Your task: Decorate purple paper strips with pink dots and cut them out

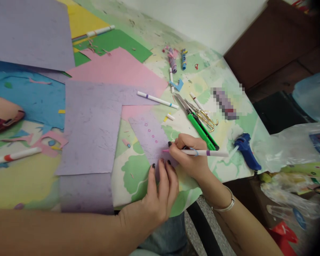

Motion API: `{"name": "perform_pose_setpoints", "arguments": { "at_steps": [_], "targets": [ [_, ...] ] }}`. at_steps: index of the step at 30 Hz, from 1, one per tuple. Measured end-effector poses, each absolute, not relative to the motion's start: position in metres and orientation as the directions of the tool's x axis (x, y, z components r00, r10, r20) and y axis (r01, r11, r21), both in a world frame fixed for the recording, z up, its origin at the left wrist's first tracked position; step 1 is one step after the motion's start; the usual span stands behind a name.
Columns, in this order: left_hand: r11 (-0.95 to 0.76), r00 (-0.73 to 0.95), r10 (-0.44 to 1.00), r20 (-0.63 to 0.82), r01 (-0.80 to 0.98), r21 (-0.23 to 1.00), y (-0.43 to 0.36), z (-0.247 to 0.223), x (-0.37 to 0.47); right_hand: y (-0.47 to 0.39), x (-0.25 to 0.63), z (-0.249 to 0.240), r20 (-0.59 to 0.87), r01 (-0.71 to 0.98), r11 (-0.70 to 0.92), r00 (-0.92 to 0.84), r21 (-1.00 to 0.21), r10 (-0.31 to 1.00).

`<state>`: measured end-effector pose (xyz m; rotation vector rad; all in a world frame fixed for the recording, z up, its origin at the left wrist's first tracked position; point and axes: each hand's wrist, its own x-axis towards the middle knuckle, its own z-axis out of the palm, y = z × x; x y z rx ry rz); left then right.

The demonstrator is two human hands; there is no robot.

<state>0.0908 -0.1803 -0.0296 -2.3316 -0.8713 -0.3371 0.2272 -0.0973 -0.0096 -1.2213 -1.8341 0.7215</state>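
The right hand (193, 156) grips a slim white marker with a purple band (218, 153), tip at a lilac paper strip (146, 133) on the green-patterned tablecloth (134, 177). The left hand (154, 202), fingers extended, presses the strip, hiding its near end. Pixelation masks a purplish object (224, 104); the contents of a crumpled clear plastic bag (282, 144) are unclear.

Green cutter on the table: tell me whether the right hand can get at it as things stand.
Probably yes: the green cutter lies close beyond the right hand, and nothing seems to cover its handle. The hand holds a marker, though, so it would likely need to put that down first.
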Motion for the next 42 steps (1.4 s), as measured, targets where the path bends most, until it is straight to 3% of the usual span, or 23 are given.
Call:
{"name": "perform_pose_setpoints", "arguments": {
  "at_steps": [19,23,29,34,42],
  "targets": [
    [-0.575,0.737,0.517,0.435,0.675,-0.462,-0.183,-0.032,0.092,-0.097,0.228,-0.008,0.314,0.469,0.398,-0.249,-0.789,0.916],
    [-0.571,0.731,0.519,0.443,0.682,-0.456,-0.183,-0.033,0.092,-0.098,0.229,-0.008,0.313,0.436,0.341,-0.137,-0.833,0.94],
    [-0.663,0.781,0.47,0.411,0.62,-0.42,-0.181,-0.029,0.087,-0.112,0.237,-0.005,0.157,0.331,0.129,0.06,-0.935,0.986],
    [-0.637,0.773,0.502,0.389,0.634,-0.437,-0.184,-0.028,0.087,-0.124,0.243,-0.005,0.17,0.383,0.177,-0.053,-0.906,0.984],
    [-0.662,0.793,0.455,0.405,0.606,-0.441,-0.184,-0.028,0.088,-0.118,0.237,-0.008,0.248,0.445,0.264,-0.095,-0.856,0.964]
  ]
}}
